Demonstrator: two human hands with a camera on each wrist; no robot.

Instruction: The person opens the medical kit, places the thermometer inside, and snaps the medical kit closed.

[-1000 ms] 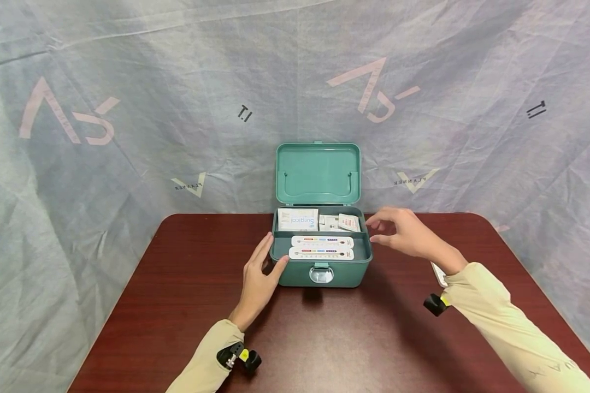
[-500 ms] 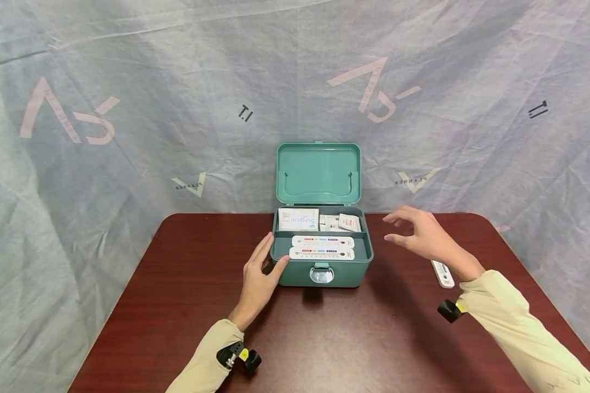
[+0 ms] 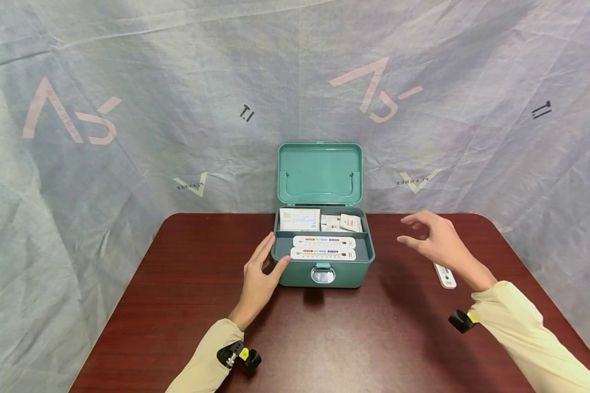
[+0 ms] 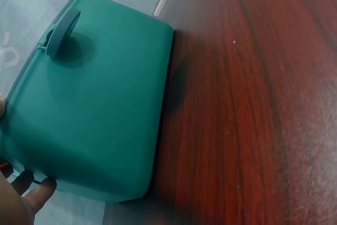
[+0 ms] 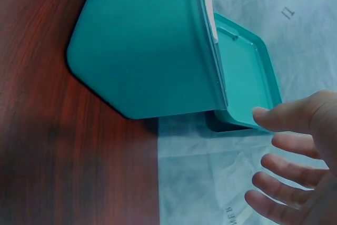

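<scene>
1. Behind the green box (image 3: 295, 276), I see a creased grey cloth backdrop (image 3: 295, 82), printed with pale pink and yellow logos and black letters.
2. Under the box, and spreading in front of it and to both its sides, is a dark red-brown counter (image 3: 192, 278) with visible wood grain.
3. The box itself stands near the counter's far edge. Its lid (image 3: 320, 172) is raised upright at the back, and a divider splits the inside into a front and a rear compartment.
4. To the right of the box, well clear of it, I see the right hand (image 3: 437, 240) in the air, released, thumb and fingers apart and loosely bent.
5. At the left end of the box, the left hand (image 3: 258, 281) rests with thumb and fingers spread around the front corner; it touches the rim without clenching.
6. In the box's front compartment, two white strips (image 3: 323, 253) with coloured bars lie lengthwise, one behind the other.
7. To the right of the box, on the counter, lies a similar loose strip (image 3: 445, 277), partly hidden by the right forearm.
8. In the box's rear compartment, left, sits a white packet (image 3: 299, 220) marked "Surgical".
9. Beside that, at the box's right end, are small white packets (image 3: 351, 222).
10. On the box's front: a shiny clasp (image 3: 323, 275).
</scene>
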